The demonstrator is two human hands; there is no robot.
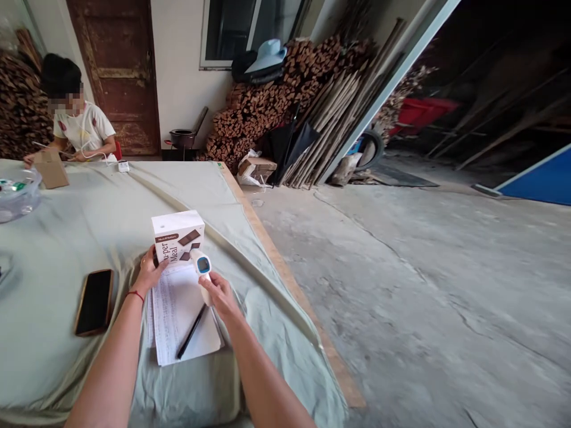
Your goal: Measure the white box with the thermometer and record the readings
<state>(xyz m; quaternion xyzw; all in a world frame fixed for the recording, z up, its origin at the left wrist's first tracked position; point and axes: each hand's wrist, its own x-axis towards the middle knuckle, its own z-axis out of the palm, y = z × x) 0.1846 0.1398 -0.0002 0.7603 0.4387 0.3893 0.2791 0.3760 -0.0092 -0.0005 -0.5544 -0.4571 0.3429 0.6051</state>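
Note:
My left hand grips a white box with brown print, held upright just above the table. My right hand holds a white handheld device with a small blue screen, its head pointed at the box front and nearly touching it. Under both hands lies a sheet of written paper with a black pen resting on it. A red thread circles my left wrist.
A dark phone lies left of the paper on the pale green tablecloth. A seated person works at the far end with a cardboard box. A clear plastic container sits far left. Concrete floor and stacked wood lie right.

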